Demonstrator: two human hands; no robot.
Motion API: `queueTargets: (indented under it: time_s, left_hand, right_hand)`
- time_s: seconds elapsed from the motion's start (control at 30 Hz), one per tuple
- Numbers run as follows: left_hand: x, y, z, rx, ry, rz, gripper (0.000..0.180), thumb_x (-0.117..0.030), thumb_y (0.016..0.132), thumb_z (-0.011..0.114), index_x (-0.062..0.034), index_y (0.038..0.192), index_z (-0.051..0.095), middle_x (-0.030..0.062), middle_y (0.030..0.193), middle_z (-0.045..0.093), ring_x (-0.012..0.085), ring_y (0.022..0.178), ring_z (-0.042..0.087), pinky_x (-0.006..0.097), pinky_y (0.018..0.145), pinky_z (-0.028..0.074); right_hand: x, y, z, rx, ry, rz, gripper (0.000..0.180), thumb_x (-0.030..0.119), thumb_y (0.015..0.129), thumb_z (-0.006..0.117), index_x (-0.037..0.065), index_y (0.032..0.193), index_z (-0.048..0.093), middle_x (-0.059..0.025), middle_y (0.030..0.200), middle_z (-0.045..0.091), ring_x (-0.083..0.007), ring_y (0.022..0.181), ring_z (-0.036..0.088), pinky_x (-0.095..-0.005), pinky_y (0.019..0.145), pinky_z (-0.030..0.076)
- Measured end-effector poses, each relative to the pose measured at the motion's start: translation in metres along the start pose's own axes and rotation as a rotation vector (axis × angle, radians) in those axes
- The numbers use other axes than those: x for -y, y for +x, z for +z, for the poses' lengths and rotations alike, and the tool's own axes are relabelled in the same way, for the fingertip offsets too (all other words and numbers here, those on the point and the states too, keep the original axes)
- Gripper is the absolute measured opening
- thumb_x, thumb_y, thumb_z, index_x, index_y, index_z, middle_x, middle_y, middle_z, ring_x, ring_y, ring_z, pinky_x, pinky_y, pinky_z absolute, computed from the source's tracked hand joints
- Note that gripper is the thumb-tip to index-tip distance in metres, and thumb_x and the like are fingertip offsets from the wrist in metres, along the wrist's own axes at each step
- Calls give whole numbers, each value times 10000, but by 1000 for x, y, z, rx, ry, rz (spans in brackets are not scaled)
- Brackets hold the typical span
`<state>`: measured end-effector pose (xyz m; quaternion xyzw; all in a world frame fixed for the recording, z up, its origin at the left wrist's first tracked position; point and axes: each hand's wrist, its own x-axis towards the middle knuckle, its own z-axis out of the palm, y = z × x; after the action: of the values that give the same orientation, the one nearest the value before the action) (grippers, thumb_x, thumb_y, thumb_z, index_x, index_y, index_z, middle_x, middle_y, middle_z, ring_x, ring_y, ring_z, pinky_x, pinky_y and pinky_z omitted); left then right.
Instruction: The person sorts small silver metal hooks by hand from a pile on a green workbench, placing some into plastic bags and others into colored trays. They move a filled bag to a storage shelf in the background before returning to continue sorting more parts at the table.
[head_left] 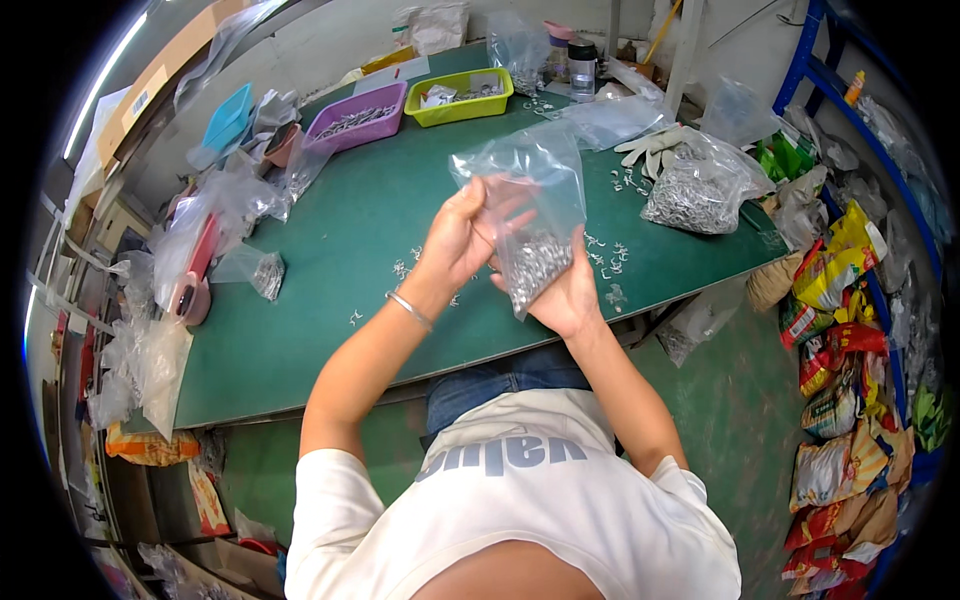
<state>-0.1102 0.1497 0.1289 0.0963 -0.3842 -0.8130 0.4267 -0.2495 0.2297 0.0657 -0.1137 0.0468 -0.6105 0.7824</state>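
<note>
Both hands grip one crinkly clear plastic bag (525,215) over the green table (340,270): left hand (462,235) pinching its side, right hand (565,290) cupping the bottom. Shiny little metal bits (535,265) clump inside, and two plastic trays sit behind, one purple (357,116), one lime (462,96).

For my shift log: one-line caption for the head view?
Both hands, left hand and right hand, hold a clear bag of small metal parts above the green table.

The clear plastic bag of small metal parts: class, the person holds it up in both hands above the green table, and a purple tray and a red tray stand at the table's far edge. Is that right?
Not quite. The head view shows the clear plastic bag in the left hand and right hand above the green table, but beside the purple tray stands a yellow-green tray, not a red one.
</note>
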Motion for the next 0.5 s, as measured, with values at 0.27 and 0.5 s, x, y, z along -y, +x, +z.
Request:
queueTargets:
  time_s: [0.27,0.5]
  left_hand:
    - [-11,-18,5,-162,1314,668,715,-277,798,744,-55,1381,396,123,1362,466,285,1255,475,456,1111,272]
    - [-28,3,30,95,1756,331,237,-219,784,743,-7,876,693,105,735,642,274,737,605,400,890,438]
  right_hand:
    - [3,-2,-34,-163,-92,-125,463,482,936,506,71,1136,585,-87,1075,627,-267,977,603,-426,825,504]
    - [7,6,-34,-320,-261,-128,395,419,940,548,91,1158,568,-65,980,612,-222,888,624,-408,769,509]
